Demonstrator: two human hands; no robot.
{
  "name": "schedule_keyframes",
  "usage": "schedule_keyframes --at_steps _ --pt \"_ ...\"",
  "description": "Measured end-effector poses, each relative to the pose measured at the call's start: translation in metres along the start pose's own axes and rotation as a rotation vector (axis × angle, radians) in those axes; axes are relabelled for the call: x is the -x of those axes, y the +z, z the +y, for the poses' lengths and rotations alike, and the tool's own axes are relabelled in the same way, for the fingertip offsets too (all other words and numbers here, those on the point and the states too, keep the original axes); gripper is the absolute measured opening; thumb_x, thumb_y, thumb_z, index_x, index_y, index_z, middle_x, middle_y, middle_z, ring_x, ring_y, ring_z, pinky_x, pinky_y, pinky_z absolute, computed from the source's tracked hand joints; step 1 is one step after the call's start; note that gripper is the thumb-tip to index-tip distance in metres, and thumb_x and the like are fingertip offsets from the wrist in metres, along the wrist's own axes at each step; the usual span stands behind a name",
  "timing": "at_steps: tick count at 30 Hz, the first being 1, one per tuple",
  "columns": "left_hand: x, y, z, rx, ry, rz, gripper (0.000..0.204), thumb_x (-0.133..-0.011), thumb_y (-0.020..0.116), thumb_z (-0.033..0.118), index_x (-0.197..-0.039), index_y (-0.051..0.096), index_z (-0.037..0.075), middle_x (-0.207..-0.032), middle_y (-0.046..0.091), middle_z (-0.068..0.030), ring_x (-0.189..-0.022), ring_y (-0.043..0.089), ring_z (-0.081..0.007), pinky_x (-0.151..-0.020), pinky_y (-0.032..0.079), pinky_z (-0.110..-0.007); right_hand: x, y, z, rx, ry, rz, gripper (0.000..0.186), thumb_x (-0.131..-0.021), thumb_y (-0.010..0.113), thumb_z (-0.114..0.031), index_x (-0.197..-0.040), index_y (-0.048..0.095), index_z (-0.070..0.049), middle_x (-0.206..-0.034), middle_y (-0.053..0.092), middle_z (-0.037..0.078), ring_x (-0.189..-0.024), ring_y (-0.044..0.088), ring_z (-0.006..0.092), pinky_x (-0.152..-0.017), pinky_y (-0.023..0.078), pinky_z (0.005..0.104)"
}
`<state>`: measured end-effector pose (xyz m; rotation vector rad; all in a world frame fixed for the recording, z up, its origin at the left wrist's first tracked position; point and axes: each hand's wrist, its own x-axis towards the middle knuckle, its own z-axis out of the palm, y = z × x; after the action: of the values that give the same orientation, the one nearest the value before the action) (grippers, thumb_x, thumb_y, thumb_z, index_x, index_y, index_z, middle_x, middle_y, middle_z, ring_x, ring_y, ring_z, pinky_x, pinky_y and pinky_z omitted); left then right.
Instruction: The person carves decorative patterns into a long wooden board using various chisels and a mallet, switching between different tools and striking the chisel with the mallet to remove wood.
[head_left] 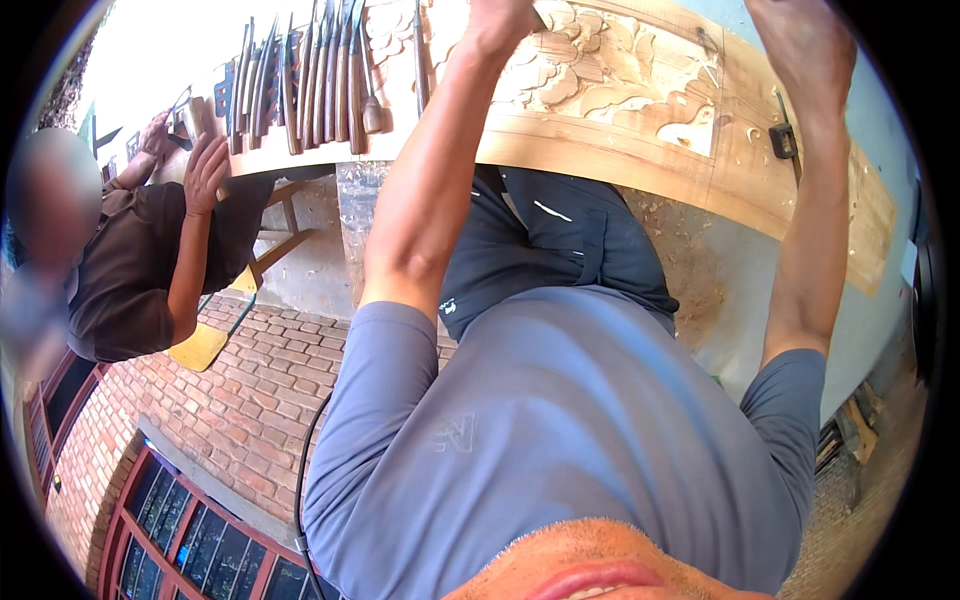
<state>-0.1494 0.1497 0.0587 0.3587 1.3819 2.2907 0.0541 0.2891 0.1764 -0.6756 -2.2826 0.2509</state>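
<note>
Head view. Nearest the lens was the person's grey-blue shirt [570, 430], soft knit, filling 6 o'clock, with dark trousers [560, 240] beyond it at centre.

Both bare forearms ran up from the shirt toward 12 o'clock.
- Left hand [500, 25]: at 12 o'clock, over the carved panel [620, 90], cut off by the frame edge. It looked curled, but I could not tell whether it held anything.
- Right hand [805, 50]: at 1 o'clock, back of the hand toward the camera, fingers cropped. Grip could not be told.

The carved panel lay on the table [300, 150] directly under and between the hands. It was pale raw wood with leaf-and-scroll relief and a plain curved border. Its long axis ran from about 11 o'clock down to 3 o'clock. The left hand sat over the relief and the right hand over the plainer right end; judged equally near. Loose chips lay on the surface. A small dark block [783, 140] sat on the panel just below the right hand.

A row of chisels [300, 80] lay at 11 o'clock, side by side, with wooden handles and steel shafts, well apart from both hands.

A co-worker in a brown shirt [130, 260] stood at 9 o'clock, one hand [205, 170] on the table edge. The floor [250, 400] at 8 o'clock was red brick. A black cable [305, 480] hung beside the shirt.
</note>
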Motion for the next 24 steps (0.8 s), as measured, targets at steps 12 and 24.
schedule_keyframes --at_steps 12,24 --pt "0.081 -0.052 0.088 -0.344 0.287 -0.003 0.046 -0.102 0.075 0.02 -0.068 0.044 0.016 -0.058 0.04 0.0042 -0.05 0.032 -0.0043 -0.047 0.022 -0.025 0.167 0.011 0.087 0.616 0.231 -0.46 0.074 -0.091 0.083 -0.054 -0.142 0.065 -0.004 -0.107 0.082 0.013 -0.089 0.08 0.0283 -0.073 0.064 0.0418" --pt "0.181 -0.032 0.047 -1.173 0.64 -0.625 0.039 -0.069 0.07 0.007 -0.108 0.068 0.008 -0.091 0.056 -0.0092 -0.078 0.057 -0.0288 -0.07 0.047 -0.041 0.201 0.023 0.046 0.374 -0.087 -0.19 0.057 -0.092 0.085 -0.035 -0.139 0.069 -0.007 -0.144 0.069 0.01 -0.138 0.061 0.03 -0.123 0.046 0.0438"
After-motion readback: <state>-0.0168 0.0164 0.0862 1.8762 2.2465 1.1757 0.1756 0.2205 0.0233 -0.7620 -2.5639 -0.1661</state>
